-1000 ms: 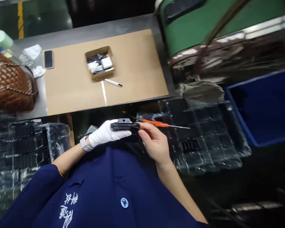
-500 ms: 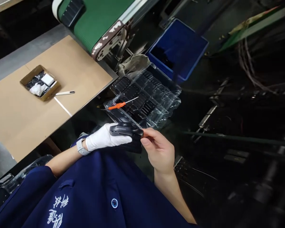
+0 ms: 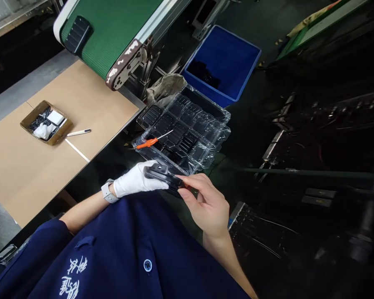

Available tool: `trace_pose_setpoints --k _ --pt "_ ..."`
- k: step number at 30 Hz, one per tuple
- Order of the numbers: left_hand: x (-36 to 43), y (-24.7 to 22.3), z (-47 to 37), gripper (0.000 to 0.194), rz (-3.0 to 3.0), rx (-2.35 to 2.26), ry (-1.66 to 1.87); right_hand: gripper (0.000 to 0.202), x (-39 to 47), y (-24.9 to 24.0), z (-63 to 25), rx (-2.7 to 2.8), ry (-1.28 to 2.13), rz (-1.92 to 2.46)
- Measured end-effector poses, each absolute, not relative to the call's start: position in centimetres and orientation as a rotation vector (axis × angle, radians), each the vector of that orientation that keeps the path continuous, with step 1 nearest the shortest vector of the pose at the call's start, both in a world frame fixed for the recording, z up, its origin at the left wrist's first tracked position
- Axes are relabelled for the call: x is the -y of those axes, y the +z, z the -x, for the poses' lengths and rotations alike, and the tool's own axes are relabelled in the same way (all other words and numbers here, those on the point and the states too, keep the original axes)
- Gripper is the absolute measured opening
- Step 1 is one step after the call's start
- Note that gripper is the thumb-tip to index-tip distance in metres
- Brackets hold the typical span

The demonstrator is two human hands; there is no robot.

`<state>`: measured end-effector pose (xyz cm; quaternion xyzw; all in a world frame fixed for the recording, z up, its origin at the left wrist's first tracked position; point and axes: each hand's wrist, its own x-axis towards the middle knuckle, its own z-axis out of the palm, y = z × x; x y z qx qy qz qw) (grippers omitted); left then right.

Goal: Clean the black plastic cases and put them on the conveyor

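Black part [image 3: 162,174], long axis toward right hand [image 3: 208,204]

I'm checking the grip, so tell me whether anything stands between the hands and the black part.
Only the white glove, worn on the left hand, comes between it and the black part. Nothing visible separates the bare right hand from the part. The orange-handled tool lies beyond, over the clear trays.

The black part [image 3: 161,174] looked like plastic with a soft sheen; the glove [image 3: 131,182] was matt cloth; the clear tray [image 3: 207,129] was glossy plastic; the green belt [image 3: 121,27] looked finely ribbed; the brown sheet [image 3: 95,106] seemed smooth, matt cardboard.
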<state>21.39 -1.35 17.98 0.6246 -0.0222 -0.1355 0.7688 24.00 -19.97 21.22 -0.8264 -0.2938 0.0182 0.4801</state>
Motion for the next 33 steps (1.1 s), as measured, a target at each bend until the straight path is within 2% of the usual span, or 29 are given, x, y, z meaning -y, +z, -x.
trace_pose_setpoints --k 11,14,18,24,30,33 --pt "1.8 20.0 -22.7 0.026 -1.863 0.214 -0.033 0.015 21.9 17.9 -26.8 0.746 0.055 1.752" --pt "2.2 19.6 -23.0 0.031 -1.915 0.184 0.015 0.015 21.8 17.0 -27.7 0.659 0.095 1.734" --pt "2.7 19.7 -23.5 0.036 -1.956 0.079 -0.029 0.018 21.9 15.0 -28.5 0.518 0.166 1.712" --pt "3.8 20.5 -24.0 0.026 -1.759 -0.099 -0.177 0.023 21.8 12.0 -28.8 0.366 0.353 1.663" --pt "3.3 19.6 -24.3 0.027 -1.865 0.042 -0.123 0.016 21.8 14.1 -29.2 0.495 0.179 1.561" --pt "2.9 19.4 -24.6 0.024 -1.844 0.206 -0.02 0.021 22.1 16.5 -29.7 0.729 0.078 1.533"
